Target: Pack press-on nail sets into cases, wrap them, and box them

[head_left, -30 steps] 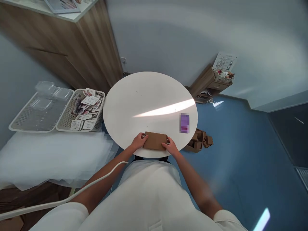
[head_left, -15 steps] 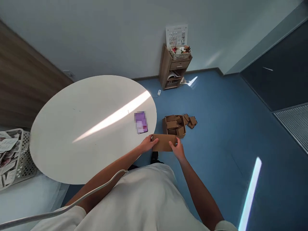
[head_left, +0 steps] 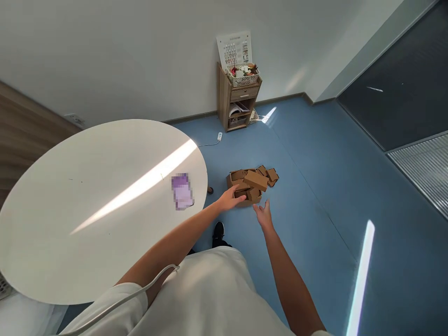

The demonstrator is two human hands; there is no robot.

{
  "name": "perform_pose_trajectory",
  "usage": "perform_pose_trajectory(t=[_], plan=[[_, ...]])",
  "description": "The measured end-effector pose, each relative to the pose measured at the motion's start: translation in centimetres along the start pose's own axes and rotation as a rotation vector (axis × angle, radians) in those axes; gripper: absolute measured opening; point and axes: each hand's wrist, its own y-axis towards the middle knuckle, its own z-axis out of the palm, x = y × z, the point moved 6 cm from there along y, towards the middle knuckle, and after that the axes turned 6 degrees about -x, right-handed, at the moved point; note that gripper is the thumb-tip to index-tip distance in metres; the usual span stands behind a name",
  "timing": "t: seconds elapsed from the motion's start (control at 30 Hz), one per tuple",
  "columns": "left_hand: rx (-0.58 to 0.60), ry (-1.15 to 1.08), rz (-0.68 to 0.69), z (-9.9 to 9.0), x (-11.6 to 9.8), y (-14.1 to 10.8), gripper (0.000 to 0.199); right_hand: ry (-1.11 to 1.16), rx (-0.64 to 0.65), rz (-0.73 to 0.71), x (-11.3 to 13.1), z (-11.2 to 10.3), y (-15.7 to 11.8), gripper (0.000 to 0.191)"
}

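My left hand (head_left: pixel 232 199) is open, its fingers spread in front of a larger cardboard box (head_left: pixel 229 182) on the floor, which is filled with several small brown boxes. A brown cardboard box (head_left: pixel 255 180) is over the right part of that pile, apart from both hands. Whether it rests there or is still falling, I cannot tell. Lower and to the right, my right hand (head_left: pixel 263 214) is open too, with nothing in its fingers. Some small cardboard boxes (head_left: pixel 272 175) lie on the floor just beyond the larger box.
A white oval table (head_left: pixel 115 154) stands at the left, a pixelated purple item (head_left: pixel 182 191) near its right edge. By the wall is a wooden cabinet (head_left: pixel 224 93) topped with a white basket (head_left: pixel 244 80). A white power strip (head_left: pixel 220 136) with a cord lies on the blue floor.
Both hands have let go of the cardboard box and moved apart. The box has gone forward, away from me, to the pile in the larger box. The view has shifted to the right.
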Motion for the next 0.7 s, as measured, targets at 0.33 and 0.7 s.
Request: perform_pose_trajectory(t=[0.33, 0.7], plan=[[-0.337, 0.024, -0.171, -10.9, 6.6, -14.9, 0.037, -0.040, 0.326, -0.364, 4.3, 11.0, -8.6, 0.063], [-0.810, -0.105, -0.265, -21.2, 14.0, -34.7, 0.036, -0.095, 0.752, -0.565, 8.7, 25.4, -24.0, 0.040]])
